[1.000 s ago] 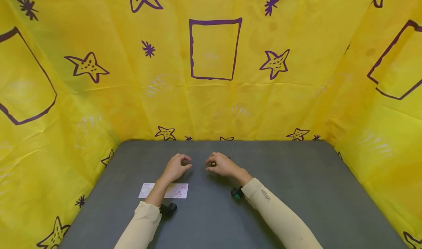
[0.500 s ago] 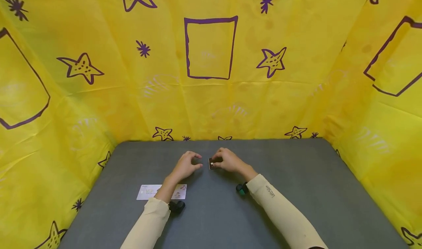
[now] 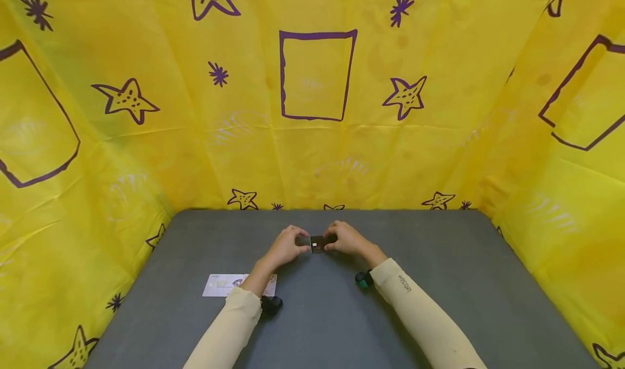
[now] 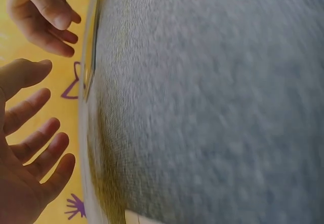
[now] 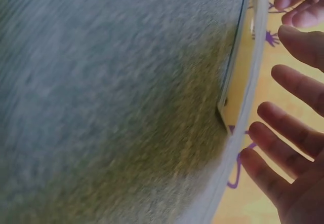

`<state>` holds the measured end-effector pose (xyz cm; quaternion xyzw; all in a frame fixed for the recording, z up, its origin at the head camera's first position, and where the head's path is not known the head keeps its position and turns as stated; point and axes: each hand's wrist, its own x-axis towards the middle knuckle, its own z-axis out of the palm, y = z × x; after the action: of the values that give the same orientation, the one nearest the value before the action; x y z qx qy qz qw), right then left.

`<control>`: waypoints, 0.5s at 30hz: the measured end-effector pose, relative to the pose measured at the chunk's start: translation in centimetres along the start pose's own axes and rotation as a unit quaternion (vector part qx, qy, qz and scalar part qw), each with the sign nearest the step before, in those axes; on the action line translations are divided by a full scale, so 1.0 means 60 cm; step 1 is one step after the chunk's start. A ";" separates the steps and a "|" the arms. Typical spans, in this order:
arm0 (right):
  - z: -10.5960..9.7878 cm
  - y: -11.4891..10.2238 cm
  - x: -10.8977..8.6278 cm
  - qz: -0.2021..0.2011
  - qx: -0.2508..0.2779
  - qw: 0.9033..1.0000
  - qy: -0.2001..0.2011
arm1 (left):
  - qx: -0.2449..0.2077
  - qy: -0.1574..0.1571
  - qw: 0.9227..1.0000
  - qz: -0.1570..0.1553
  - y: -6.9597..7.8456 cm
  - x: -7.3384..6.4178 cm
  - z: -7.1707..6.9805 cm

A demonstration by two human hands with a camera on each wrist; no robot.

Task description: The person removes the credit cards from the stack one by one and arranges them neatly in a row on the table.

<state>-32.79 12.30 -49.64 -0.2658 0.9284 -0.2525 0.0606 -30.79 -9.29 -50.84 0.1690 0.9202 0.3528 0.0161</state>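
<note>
A small black card [image 3: 317, 244] with a pale square and faint lettering lies near the far middle of the grey table. My left hand [image 3: 289, 244] is at its left edge, thumb and fingers slightly bent. On the other side my right hand [image 3: 349, 240] has its fingertips over the card's right part, hiding it. Both wrist views show the fingers spread and relaxed: the left hand [image 4: 35, 148] and the right hand [image 5: 293, 138] appear apart from the thin card edge [image 4: 91, 51]. Whether any fingertip touches the card, I cannot tell.
A long white printed piece with "VIP" lettering [image 3: 222, 285] lies at the left, partly under my left forearm; whether it is one card or two is unclear. The grey table [image 3: 415, 304] ends at a yellow cloth backdrop [image 3: 312, 163] on the back and sides.
My left hand has moved right, up to the black card's left edge. My right hand has shifted slightly right, and more of the card shows between the hands.
</note>
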 end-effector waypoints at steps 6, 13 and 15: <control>0.000 0.004 -0.004 0.003 -0.002 1.000 -0.002 | 0.008 -0.016 1.000 0.011 0.008 0.008 0.012; -0.001 0.008 -0.006 0.005 -0.003 1.000 -0.016 | 0.027 -0.038 0.999 0.019 0.018 0.018 0.022; 0.001 0.010 -0.006 0.005 -0.004 1.000 -0.020 | 0.032 -0.042 0.998 0.017 0.020 0.019 0.025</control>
<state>-32.77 12.88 -49.98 -0.2669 0.9292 -0.2428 0.0796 -31.28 -7.13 -51.10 0.1994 0.9266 0.3160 0.0436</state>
